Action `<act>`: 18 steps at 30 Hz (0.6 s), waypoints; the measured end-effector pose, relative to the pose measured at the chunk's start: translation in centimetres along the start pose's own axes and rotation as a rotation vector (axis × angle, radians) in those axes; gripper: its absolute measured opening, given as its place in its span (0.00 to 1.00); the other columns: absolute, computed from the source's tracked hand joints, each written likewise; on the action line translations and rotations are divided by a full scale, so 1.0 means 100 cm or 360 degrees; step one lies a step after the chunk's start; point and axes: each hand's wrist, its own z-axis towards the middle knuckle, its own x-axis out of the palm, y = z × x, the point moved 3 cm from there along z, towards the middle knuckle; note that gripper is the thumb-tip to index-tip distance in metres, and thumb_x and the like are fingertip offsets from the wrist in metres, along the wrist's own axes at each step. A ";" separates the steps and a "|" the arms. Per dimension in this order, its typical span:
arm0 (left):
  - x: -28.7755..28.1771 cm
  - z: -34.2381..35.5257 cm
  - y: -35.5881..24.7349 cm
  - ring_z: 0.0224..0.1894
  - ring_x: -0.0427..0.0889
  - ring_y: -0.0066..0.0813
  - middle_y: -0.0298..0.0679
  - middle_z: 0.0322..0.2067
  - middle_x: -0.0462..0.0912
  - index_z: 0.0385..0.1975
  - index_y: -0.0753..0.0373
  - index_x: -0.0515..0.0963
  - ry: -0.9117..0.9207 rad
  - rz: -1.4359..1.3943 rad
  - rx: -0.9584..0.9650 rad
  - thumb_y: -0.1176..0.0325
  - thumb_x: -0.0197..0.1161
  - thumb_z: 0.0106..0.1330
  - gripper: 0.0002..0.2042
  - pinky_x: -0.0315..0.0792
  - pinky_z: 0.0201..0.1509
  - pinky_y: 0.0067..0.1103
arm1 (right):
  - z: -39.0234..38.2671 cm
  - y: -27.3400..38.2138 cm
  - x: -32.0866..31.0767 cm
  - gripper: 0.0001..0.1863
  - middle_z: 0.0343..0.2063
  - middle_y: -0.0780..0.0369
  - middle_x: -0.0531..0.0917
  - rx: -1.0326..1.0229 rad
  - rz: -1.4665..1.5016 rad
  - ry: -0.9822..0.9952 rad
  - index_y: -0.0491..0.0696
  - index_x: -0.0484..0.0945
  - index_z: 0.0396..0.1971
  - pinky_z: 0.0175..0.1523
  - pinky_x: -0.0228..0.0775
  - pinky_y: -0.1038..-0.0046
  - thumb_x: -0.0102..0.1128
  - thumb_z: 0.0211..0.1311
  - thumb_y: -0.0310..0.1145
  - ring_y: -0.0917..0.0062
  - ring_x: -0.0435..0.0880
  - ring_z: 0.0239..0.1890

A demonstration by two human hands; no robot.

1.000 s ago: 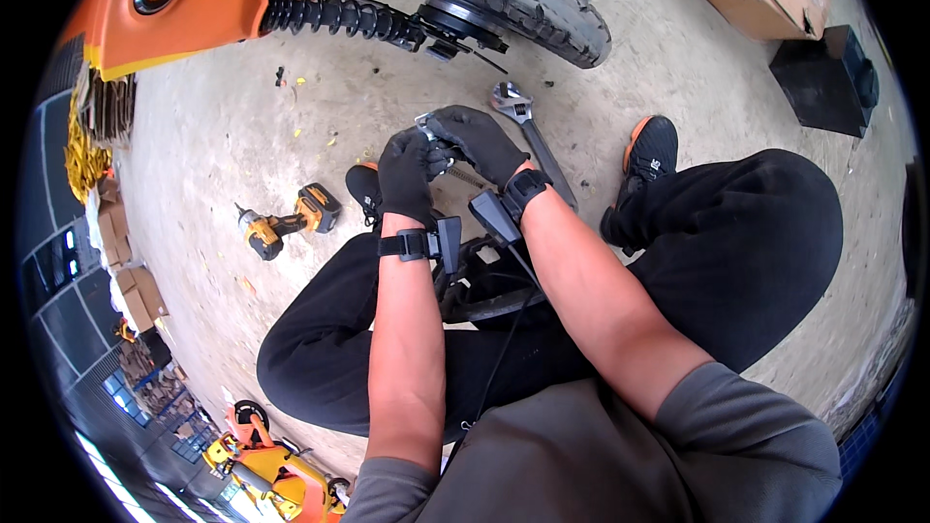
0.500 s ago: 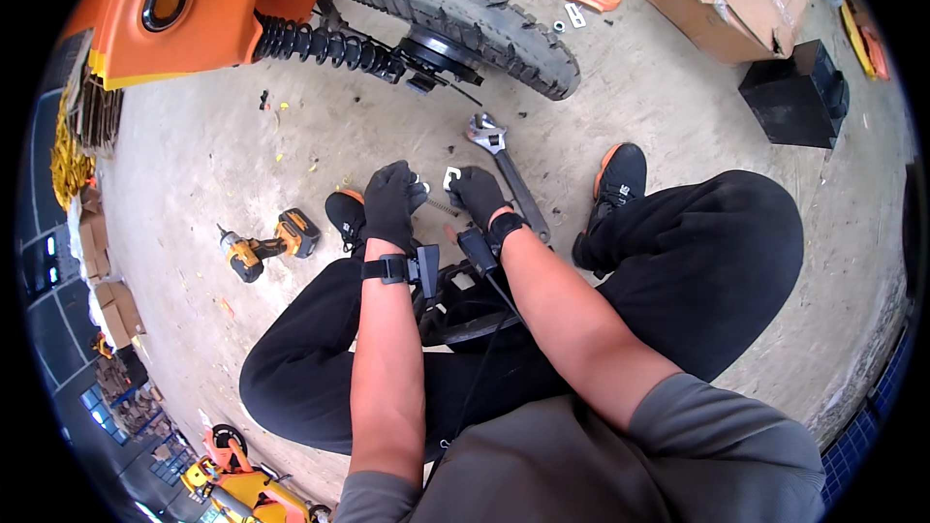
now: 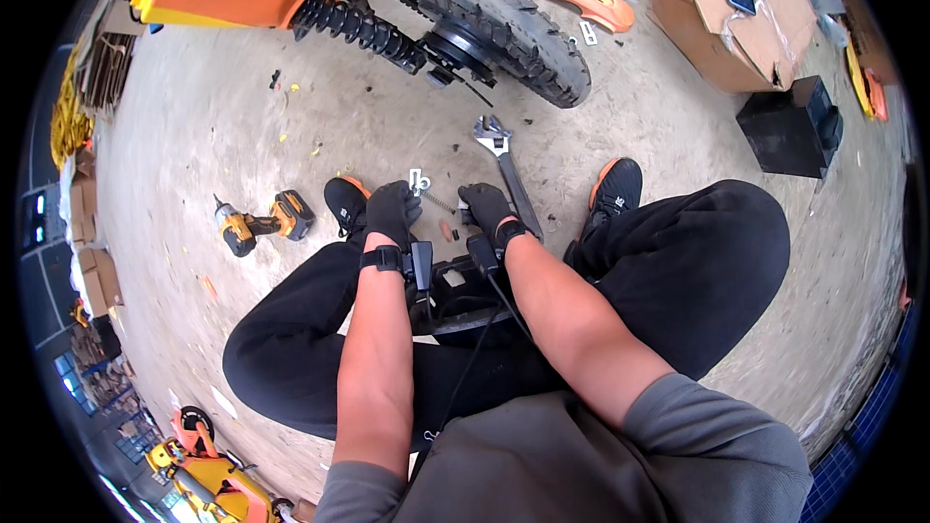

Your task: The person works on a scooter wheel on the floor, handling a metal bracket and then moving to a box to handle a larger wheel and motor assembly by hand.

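Note:
My left hand (image 3: 390, 213), in a black glove, is closed at the left; whatever its fingers hold is hidden. Just beyond its fingertips are a silver slotted plate (image 3: 416, 178) and a small ring-like piece; I cannot tell whether they touch the hand or lie on the floor. My right hand (image 3: 488, 207), gloved too, is closed round a small silver metal piece (image 3: 464, 206), mostly covered by the fingers. Between the hands a thin coil spring (image 3: 439, 201) lies on the concrete. A black moulded part (image 3: 453, 279) rests between my legs, below my wrists.
An adjustable wrench (image 3: 513, 174) lies right of my right hand, and a cordless drill (image 3: 260, 226) lies at the left. Ahead stand an orange vehicle's rear wheel (image 3: 504, 29) and shock absorber (image 3: 358, 34). A cardboard box (image 3: 697, 29) and a black box (image 3: 790, 131) stand far right.
Both hands have drawn back toward me. The slotted plate beyond the left fingertips has come into sight. The silver piece at the right hand shows less. The view has shifted slightly.

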 end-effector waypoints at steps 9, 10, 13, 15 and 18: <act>-0.009 0.009 0.000 0.37 0.84 0.29 0.38 0.35 0.81 0.43 0.62 0.77 0.0167 0.0384 0.0196 0.64 0.57 0.70 0.10 0.80 0.40 0.24 | -0.019 -0.024 0.007 0.14 0.28 0.52 0.86 0.1103 0.0740 0.0225 0.42 0.84 0.31 0.39 0.78 0.65 0.58 0.57 0.38 0.64 0.87 0.31; -0.007 0.010 -0.002 0.38 0.84 0.30 0.39 0.35 0.81 0.45 0.62 0.77 0.0280 0.0308 0.0269 0.65 0.57 0.70 0.10 0.80 0.42 0.25 | -0.020 -0.035 0.010 0.15 0.28 0.51 0.86 0.1051 0.0661 0.0234 0.42 0.84 0.31 0.40 0.79 0.65 0.58 0.56 0.39 0.63 0.87 0.32; -0.024 0.008 -0.011 0.43 0.83 0.33 0.42 0.38 0.81 0.49 0.64 0.76 0.0305 -0.0072 0.0293 0.67 0.57 0.70 0.12 0.80 0.47 0.26 | -0.022 -0.024 0.012 0.15 0.31 0.50 0.86 0.1147 0.0655 0.0286 0.42 0.84 0.32 0.42 0.78 0.63 0.57 0.56 0.39 0.60 0.87 0.35; -0.036 -0.004 -0.038 0.45 0.83 0.34 0.43 0.39 0.81 0.51 0.64 0.76 -0.0032 -0.0535 0.0080 0.69 0.57 0.70 0.13 0.79 0.50 0.27 | -0.012 -0.003 0.011 0.13 0.31 0.51 0.86 0.0947 0.0341 0.0324 0.43 0.85 0.31 0.42 0.78 0.63 0.57 0.55 0.37 0.60 0.87 0.34; -0.065 -0.008 -0.094 0.44 0.82 0.34 0.43 0.44 0.80 0.54 0.66 0.74 0.0144 0.0184 0.0817 0.71 0.54 0.70 0.15 0.80 0.48 0.30 | 0.003 0.010 0.028 0.11 0.30 0.53 0.86 0.0247 -0.0220 0.0396 0.46 0.85 0.29 0.43 0.78 0.62 0.60 0.52 0.36 0.60 0.86 0.34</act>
